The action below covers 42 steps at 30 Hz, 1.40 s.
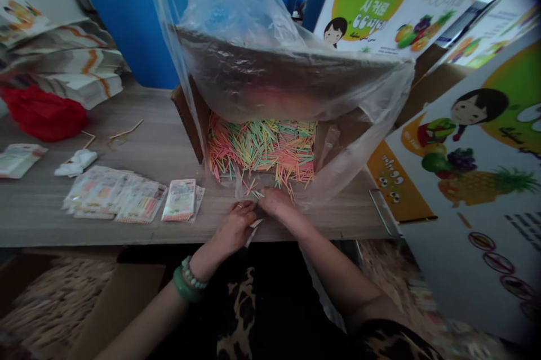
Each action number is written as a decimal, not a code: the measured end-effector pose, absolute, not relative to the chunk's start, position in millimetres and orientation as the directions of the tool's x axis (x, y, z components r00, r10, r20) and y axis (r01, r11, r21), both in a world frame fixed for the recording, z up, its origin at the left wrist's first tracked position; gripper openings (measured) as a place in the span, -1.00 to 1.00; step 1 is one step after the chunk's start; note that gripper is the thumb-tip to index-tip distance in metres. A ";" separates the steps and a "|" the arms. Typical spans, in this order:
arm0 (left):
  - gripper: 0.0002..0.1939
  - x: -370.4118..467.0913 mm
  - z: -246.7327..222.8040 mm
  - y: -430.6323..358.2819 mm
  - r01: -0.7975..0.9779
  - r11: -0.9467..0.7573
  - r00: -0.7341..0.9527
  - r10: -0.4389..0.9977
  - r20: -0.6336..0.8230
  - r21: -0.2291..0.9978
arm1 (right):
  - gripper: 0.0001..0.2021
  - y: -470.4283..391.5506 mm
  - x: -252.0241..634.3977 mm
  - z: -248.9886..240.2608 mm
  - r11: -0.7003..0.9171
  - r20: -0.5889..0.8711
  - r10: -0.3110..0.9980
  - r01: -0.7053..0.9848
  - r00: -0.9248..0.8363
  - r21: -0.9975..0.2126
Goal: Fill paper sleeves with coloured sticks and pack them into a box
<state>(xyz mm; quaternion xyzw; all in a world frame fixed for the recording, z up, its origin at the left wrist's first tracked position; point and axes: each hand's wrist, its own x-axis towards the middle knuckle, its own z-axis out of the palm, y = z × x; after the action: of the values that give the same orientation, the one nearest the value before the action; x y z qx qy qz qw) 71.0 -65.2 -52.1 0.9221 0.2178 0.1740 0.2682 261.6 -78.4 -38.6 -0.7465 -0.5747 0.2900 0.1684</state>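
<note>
Closest in, the left hand (234, 227), with green bracelets (186, 284) at its wrist, had its fingers bent nearly closed around a small white packet (253, 229) at the table's near edge. Beside it, the right hand (274, 203) curled its fingers downward, only slightly parted, next to a few loose sticks (252, 187); whether they pinched any could not be told. To the left on the table (236, 233) lay a stack of printed packets (179, 200) and a spread of flat sachets (114, 194). Just beyond the hands, pink, green and yellow sticks (264, 143) filled a cardboard box (189, 120) lined with clear plastic (287, 75); farther left sat a red bag (44, 115), and behind stood a blue panel (122, 16)
</note>
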 end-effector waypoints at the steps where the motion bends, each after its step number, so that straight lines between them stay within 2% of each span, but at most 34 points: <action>1: -0.88 69.5 -51.6 -64.3 0.297 -0.748 0.842 0.498 0.207 0.593 | -0.89 -77.6 267.2 -36.3 -0.302 -0.245 0.951 0.741 0.189 -0.599; 3: -0.91 66.4 -48.6 -62.3 0.266 -0.704 0.835 0.510 0.208 0.658 | -0.86 -77.0 278.0 -29.8 -0.324 -0.221 0.946 0.654 0.237 -0.683; 6: -0.85 65.9 -39.7 -57.9 0.231 -0.594 0.804 0.562 0.192 0.771 | -0.80 -73.5 284.1 -21.8 -0.168 -0.085 0.969 0.367 0.233 -0.915; 8: -0.80 71.2 -32.7 -53.6 0.223 -0.530 0.789 0.591 0.167 0.818 | -0.77 -66.6 278.9 -22.5 -0.066 -0.025 0.975 0.183 0.222 -0.981; 9: -0.78 75.3 -29.5 -51.4 0.222 -0.512 0.791 0.592 0.154 0.829 | -0.77 -62.1 274.4 -25.2 -0.044 -0.010 0.974 0.145 0.225 -0.988; 14: -0.76 90.7 -25.0 -46.4 0.233 -0.540 0.821 0.554 0.134 0.809 | -0.83 -46.1 254.2 -52.6 -0.023 0.081 0.956 0.345 0.283 -0.938; 16: -0.75 87.5 -27.7 -48.1 0.220 -0.540 0.803 0.573 0.163 0.812 | -0.86 -49.3 253.0 -61.4 0.002 0.107 0.958 0.368 0.265 -0.930; 20: -0.80 74.9 -29.4 -47.4 0.179 -0.468 0.737 0.646 0.197 0.865 | -0.91 -62.7 258.1 -62.1 0.096 0.164 0.966 0.311 0.199 -0.945; 24: -0.86 81.1 -20.1 -34.9 0.204 -0.406 0.612 0.763 0.207 0.891 | -0.79 -67.4 260.4 -52.6 0.086 0.101 0.989 0.135 0.108 -0.987; 26: -0.85 91.2 -12.7 -30.0 0.158 -0.340 0.626 0.761 0.172 0.927 | -0.81 -66.8 259.5 -50.4 0.071 0.079 0.993 0.088 0.089 -0.994; 30: -0.80 101.3 -2.6 -29.8 0.032 -0.209 0.672 0.728 0.133 0.977 | -0.85 -65.8 257.2 -50.9 0.106 0.117 0.979 0.077 0.164 -0.991; 32: -0.77 96.3 -4.2 -30.2 0.014 -0.138 0.596 0.797 0.103 0.990 | -0.85 -65.8 256.7 -51.7 0.102 0.114 0.973 0.071 0.200 -0.992; 35: -0.70 83.3 -12.1 -27.8 -0.026 0.049 0.459 0.888 -0.031 0.998 | -0.85 -66.1 255.9 -52.9 0.100 0.111 0.969 0.059 0.223 -0.993; 37: -0.64 76.8 -15.6 -26.4 -0.070 0.157 0.451 0.886 -0.108 0.985 | -0.86 -66.8 255.1 -54.1 0.085 0.102 0.978 0.096 0.183 -0.992; 42: -0.55 74.0 -11.3 -27.8 -0.125 0.277 0.506 0.844 -0.179 0.953 | -0.88 -71.2 254.2 -56.7 0.046 0.085 0.991 0.330 0.104 -0.943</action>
<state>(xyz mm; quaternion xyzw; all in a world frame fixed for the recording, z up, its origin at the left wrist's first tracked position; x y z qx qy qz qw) 74.0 -27.8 -11.3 0.4959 0.3624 0.3399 0.7122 254.2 -71.2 -56.7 -0.5874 -0.5621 0.3630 0.4552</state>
